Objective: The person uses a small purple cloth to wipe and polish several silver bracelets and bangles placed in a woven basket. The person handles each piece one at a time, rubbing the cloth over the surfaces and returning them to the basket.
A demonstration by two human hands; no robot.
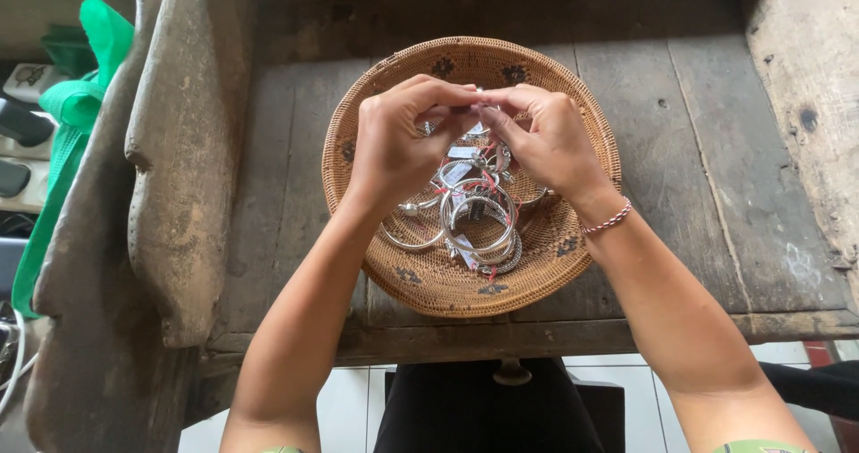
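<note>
At the far left edge, a bright green fabric strap (76, 104) hangs beside the worn grey wooden side board (179, 166) of an old plank table (707, 175). Near the table's middle sits a round woven brown rattan basket (420, 283), shallow and patterned with small dark motifs. In its bottom lies a heap of silver metal bangles (474, 220) with red threads and small tags. Above the basket's far rim, the left hand (394, 140) and the right hand (546, 140) meet fingertip to fingertip, both pinched shut on a small silver piece (479, 104) too hidden to tell apart. The right wrist wears a thin pink-and-white twisted bracelet (608, 220).
</note>
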